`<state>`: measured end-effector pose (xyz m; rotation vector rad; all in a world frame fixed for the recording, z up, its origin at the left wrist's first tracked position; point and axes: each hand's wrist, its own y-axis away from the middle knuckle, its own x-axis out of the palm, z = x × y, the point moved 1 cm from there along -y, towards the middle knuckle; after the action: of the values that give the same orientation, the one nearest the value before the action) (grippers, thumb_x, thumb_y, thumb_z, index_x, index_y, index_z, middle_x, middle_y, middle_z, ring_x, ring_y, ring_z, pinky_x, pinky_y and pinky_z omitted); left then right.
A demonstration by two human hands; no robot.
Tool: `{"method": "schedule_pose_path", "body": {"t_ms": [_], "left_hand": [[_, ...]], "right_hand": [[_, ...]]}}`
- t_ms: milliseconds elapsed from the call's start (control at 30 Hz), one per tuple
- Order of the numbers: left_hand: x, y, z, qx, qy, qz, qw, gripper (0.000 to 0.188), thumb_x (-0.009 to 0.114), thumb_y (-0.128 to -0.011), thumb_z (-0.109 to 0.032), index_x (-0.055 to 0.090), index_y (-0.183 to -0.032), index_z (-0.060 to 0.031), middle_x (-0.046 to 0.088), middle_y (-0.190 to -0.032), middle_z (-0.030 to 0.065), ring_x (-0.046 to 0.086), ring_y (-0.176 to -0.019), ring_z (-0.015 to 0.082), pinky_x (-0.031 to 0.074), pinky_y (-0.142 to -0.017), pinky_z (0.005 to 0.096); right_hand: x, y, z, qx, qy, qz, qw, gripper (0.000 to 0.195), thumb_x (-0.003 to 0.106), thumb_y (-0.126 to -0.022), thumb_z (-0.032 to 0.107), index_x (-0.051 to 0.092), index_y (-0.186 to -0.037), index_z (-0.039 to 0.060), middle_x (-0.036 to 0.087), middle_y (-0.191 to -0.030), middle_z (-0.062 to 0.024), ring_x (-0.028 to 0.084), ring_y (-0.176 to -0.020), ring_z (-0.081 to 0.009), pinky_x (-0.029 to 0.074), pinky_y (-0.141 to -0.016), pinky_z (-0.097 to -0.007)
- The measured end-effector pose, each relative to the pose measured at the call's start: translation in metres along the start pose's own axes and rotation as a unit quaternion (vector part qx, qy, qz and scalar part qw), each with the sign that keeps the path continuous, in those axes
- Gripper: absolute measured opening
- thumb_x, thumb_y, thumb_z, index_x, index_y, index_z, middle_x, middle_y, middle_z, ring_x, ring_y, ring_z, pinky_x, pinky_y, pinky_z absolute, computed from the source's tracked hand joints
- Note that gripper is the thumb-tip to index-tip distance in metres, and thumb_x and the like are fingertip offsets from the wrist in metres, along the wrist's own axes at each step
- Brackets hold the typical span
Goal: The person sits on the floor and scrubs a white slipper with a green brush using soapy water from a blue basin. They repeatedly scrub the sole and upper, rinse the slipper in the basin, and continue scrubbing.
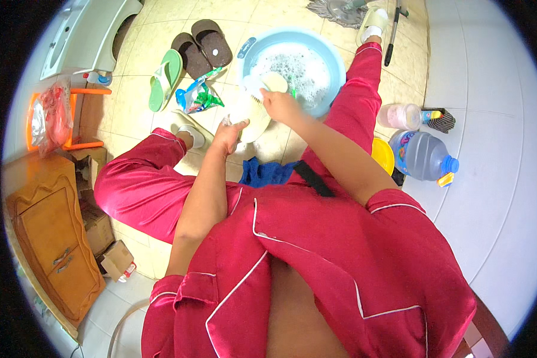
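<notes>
Between my knees my left hand point(231, 135) grips the near end of a pale cream slipper point(256, 125). My right hand point(281, 106) is closed on a white scrubbing brush point(254, 87), whose dark bristles touch or nearly touch the slipper. A second pale, rounded piece point(275, 82), perhaps the other slipper or its strap, shows at the rim of the light blue basin point(338, 67). Foamy water point(295, 58) fills the basin, with something small and green point(294, 93) in it. A blue and green plastic packet point(200, 95) lies on the floor left of the basin.
Brown slippers point(203, 49) and a green flip-flop point(165, 80) lie left of the basin. A mop head point(340, 11) is beyond it. At right are a large plastic bottle point(418, 154), a tub point(398, 117) and a yellow bowl point(381, 155). A blue cloth point(266, 173) lies before me.
</notes>
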<state>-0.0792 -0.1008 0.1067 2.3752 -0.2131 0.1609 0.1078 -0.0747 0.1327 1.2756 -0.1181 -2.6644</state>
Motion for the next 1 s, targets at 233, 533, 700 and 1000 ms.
{"method": "schedule_pose_path", "body": {"t_ms": [233, 533, 700, 1000], "left_hand": [[0.002, 0.013, 0.000, -0.037, 0.058, -0.012, 0.998, 0.043, 0.065, -0.078, -0.010, 0.047, -0.117, -0.0075, 0.059, -0.108, 0.0071, 0.057, -0.096, 0.0227, 0.047, -0.072, 0.0392], [0.007, 0.002, -0.001, -0.010, 0.080, -0.004, 0.997, 0.043, 0.063, -0.078, -0.005, 0.047, -0.118, -0.0071, 0.058, -0.108, 0.0079, 0.057, -0.097, 0.0226, 0.048, -0.075, 0.0377], [0.012, 0.017, -0.012, -0.014, 0.105, -0.011, 0.994, 0.039, 0.060, -0.081, -0.005, 0.046, -0.117, -0.0033, 0.057, -0.109, 0.0103, 0.057, -0.098, 0.0231, 0.050, -0.077, 0.0383], [-0.009, 0.010, 0.003, -0.024, 0.141, -0.008, 0.990, 0.040, 0.061, -0.080, -0.003, 0.046, -0.117, -0.0049, 0.058, -0.108, 0.0099, 0.058, -0.096, 0.0247, 0.051, -0.075, 0.0384]], "right_hand": [[-0.008, 0.041, 0.026, -0.052, -0.036, 0.084, 0.995, 0.033, 0.042, -0.088, 0.025, 0.056, -0.116, 0.0119, 0.063, -0.081, -0.0188, 0.061, -0.074, -0.0362, 0.048, -0.068, -0.0472], [0.004, -0.010, -0.018, 0.027, 0.074, 0.030, 0.996, 0.037, 0.044, -0.087, 0.024, 0.054, -0.121, 0.0143, 0.061, -0.077, -0.0202, 0.060, -0.068, -0.0377, 0.048, -0.063, -0.0462], [0.008, 0.011, -0.003, -0.060, 0.004, 0.071, 0.996, 0.037, 0.045, -0.086, 0.023, 0.053, -0.122, 0.0148, 0.062, -0.075, -0.0199, 0.060, -0.064, -0.0375, 0.047, -0.061, -0.0472], [0.009, 0.002, 0.012, -0.010, 0.044, 0.053, 0.998, 0.035, 0.041, -0.088, 0.024, 0.055, -0.118, 0.0112, 0.061, -0.076, -0.0212, 0.061, -0.065, -0.0367, 0.048, -0.063, -0.0471]]}}
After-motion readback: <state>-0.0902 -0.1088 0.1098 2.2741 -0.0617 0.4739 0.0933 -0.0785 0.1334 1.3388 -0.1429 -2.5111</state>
